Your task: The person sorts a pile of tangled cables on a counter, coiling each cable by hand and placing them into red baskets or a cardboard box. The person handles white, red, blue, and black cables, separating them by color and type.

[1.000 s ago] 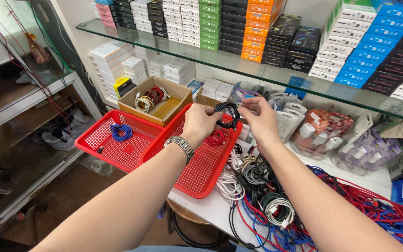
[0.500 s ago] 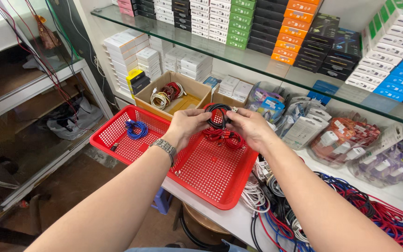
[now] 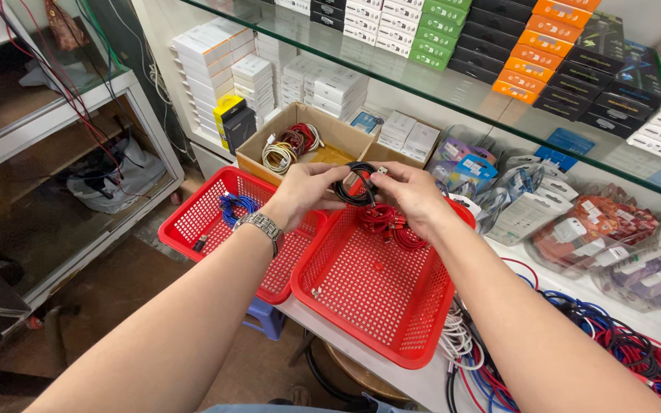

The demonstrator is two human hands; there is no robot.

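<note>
A small shop corner, seen from above: a white table [image 3: 422,382] runs under a glass shelf [image 3: 453,92] stacked with rows of coloured boxes, and a glass cabinet [image 3: 47,145] stands to the left.

A coiled black cable [image 3: 355,186] is held up between both hands, just above the far edge of the nearer red basket [image 3: 376,294]. The left hand [image 3: 305,193], with a metal watch [image 3: 260,225] on its wrist, is closed on the left side of the coil with thumb and fingers. The right hand [image 3: 413,197] pinches the right side, fingertips near the top where a cable end seems to stick out; the plug itself is too small to make out. The hands cover much of the coil.

Directly below, a bundle of red cables [image 3: 389,226] lies in the far part of that basket, partly hidden by the right hand. A second red basket [image 3: 208,229] sits beside it to the left, touching or slightly under it, and holds a blue cable [image 3: 236,205]; a small dark item near its front is unclear. Behind the baskets an open cardboard box [image 3: 311,141] holds more coiled cables, red and pale. To the right, bagged accessories [image 3: 598,229] lie in a heap, their contents blurred by the plastic. A tangle of loose cables [image 3: 606,344], red, blue, white and black, spreads over the table's right end and is cut off by the frame. A blue stool [image 3: 265,317] shows partly under the table.
</note>
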